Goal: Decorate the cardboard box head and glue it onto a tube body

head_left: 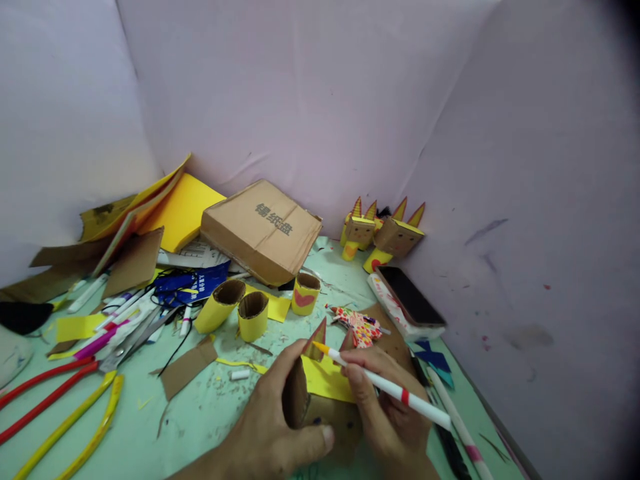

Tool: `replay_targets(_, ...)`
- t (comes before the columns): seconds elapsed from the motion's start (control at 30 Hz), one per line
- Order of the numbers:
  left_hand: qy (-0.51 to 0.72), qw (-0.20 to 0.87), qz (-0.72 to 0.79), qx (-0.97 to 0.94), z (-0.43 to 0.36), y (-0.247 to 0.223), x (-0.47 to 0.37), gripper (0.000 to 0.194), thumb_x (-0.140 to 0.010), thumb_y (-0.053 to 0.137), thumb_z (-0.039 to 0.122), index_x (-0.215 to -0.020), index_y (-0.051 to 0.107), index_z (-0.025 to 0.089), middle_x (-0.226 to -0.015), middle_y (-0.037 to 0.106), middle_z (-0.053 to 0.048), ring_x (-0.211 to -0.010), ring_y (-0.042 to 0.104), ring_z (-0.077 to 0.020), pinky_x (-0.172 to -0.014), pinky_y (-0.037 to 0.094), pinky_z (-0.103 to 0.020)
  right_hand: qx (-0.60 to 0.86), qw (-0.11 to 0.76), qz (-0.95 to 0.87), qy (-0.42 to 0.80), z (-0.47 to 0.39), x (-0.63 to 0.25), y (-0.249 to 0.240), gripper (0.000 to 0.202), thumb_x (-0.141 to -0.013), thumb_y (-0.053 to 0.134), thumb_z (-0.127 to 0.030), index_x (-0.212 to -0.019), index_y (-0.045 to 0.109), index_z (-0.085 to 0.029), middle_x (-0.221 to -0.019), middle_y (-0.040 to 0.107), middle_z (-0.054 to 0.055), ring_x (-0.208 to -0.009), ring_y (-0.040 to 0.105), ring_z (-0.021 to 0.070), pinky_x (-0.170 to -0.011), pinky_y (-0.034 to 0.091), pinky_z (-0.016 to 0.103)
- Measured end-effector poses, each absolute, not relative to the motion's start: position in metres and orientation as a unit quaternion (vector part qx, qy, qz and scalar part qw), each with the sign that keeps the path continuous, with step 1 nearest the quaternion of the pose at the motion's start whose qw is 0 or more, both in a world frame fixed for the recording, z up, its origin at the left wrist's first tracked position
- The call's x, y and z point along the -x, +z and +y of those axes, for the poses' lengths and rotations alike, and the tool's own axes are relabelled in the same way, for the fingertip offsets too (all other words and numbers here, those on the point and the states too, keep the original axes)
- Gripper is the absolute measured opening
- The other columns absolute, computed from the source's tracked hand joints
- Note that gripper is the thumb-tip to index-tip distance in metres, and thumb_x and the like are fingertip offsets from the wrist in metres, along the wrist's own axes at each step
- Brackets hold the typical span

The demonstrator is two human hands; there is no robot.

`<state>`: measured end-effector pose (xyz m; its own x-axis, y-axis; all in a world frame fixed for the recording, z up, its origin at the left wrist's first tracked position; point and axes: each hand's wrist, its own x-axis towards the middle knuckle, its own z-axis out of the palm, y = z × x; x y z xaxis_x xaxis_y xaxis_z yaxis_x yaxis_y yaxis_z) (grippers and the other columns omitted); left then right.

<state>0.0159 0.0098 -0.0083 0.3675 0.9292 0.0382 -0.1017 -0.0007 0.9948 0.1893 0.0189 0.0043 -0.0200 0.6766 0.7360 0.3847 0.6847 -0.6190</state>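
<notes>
Left hand (pixel 275 423) grips boxy cardboard piece (pixel 330 408); right hand (pixel 387 417), slim marker (pixel 389 387).

Go by the cardboard head (pixel 327 380): it's between your left hand (pixel 280 420) and right hand (pixel 383 417), with the worktop (pixel 200 413) underneath and your marker (pixel 385 385) tip right by its ear. Three tubes (pixel 253 328) stand behind it, off to the left, and the flat box (pixel 263 233) is further back. Your scissors (pixel 133 338) are well left of it. Back right of it, you've got a phone (pixel 413 295) on a packet (pixel 393 305), then cardboard figures (pixel 400 238) farther behind.
</notes>
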Motion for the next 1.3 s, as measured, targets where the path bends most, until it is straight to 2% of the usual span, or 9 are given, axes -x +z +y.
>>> replay_targets(0.13,0.425,0.595,0.371,-0.573,0.010,-0.009,-0.016,0.084,-0.062,0.077,0.029,-0.137,0.040,0.022,-0.131,0.059,-0.010,-0.119,0.054,-0.0352,-0.102,0.042,-0.047,0.382,0.594,-0.696,0.133,0.016,-0.185,0.005,0.017,-0.086,0.058,-0.012,-0.087,0.070,-0.024,-0.069,0.068,-0.002,-0.061,0.063,0.0136,-0.057,0.049,0.024)
replay_targets(0.27,0.427,0.614,0.345,-0.567,0.010,-0.011,-0.016,0.082,-0.064,0.075,0.026,-0.138,0.039,0.023,-0.130,0.060,-0.010,-0.115,0.058,-0.0339,-0.099,0.045,-0.047,0.417,0.626,-0.647,0.124,0.016,-0.185,0.002,0.015,-0.088,0.060,-0.016,-0.092,0.070,-0.025,-0.079,0.070,-0.002,-0.071,0.065,0.0139,-0.067,0.049,0.024)
replay_targets(0.43,0.433,0.619,0.343,-0.558,0.010,-0.010,-0.017,0.083,-0.064,0.077,0.030,-0.138,0.040,0.022,-0.135,0.057,-0.012,-0.121,0.055,-0.0364,-0.101,0.044,-0.049,0.417,0.627,-0.648,0.109,0.019,-0.187,-0.002,0.015,-0.087,0.061,-0.016,-0.096,0.071,-0.025,-0.085,0.072,0.000,-0.077,0.068,0.0156,-0.071,0.051,0.026)
replay_targets(0.73,0.420,0.611,0.374,-0.557,0.010,-0.016,-0.014,0.091,-0.063,0.080,0.039,-0.141,0.036,0.021,-0.134,0.057,-0.013,-0.121,0.054,-0.0381,-0.101,0.044,-0.049,0.410,0.621,-0.652,0.147,0.014,-0.181,0.007,0.018,-0.089,0.055,-0.017,-0.075,0.065,-0.022,-0.065,0.061,-0.003,-0.058,0.057,0.0116,-0.055,0.041,0.024)
replay_targets(1.03,0.436,0.636,0.325,-0.547,0.010,-0.012,-0.016,0.084,-0.066,0.078,0.033,-0.139,0.038,0.021,-0.135,0.057,-0.013,-0.120,0.056,-0.0354,-0.100,0.045,-0.047,0.425,0.643,-0.629,0.100,0.017,-0.182,0.007,0.012,-0.086,0.060,-0.018,-0.087,0.072,-0.023,-0.077,0.071,0.002,-0.071,0.066,0.0180,-0.063,0.049,0.028)
replay_targets(1.2,0.426,0.623,0.356,-0.552,0.011,-0.015,-0.015,0.090,-0.064,0.079,0.036,-0.141,0.035,0.020,-0.136,0.055,-0.014,-0.122,0.054,-0.0369,-0.102,0.043,-0.050,0.422,0.605,-0.664,0.124,0.015,-0.183,0.009,0.019,-0.089,0.056,-0.019,-0.074,0.067,-0.020,-0.063,0.063,0.001,-0.058,0.060,0.0160,-0.054,0.043,0.028)
replay_targets(1.3,0.424,0.616,0.361,-0.557,0.010,-0.016,-0.014,0.088,-0.063,0.078,0.035,-0.140,0.036,0.020,-0.134,0.057,-0.013,-0.119,0.055,-0.0367,-0.101,0.043,-0.050,0.412,0.592,-0.678,0.139,0.013,-0.183,0.009,0.022,-0.090,0.054,-0.020,-0.071,0.064,-0.019,-0.062,0.063,0.002,-0.056,0.058,0.0157,-0.053,0.042,0.028)
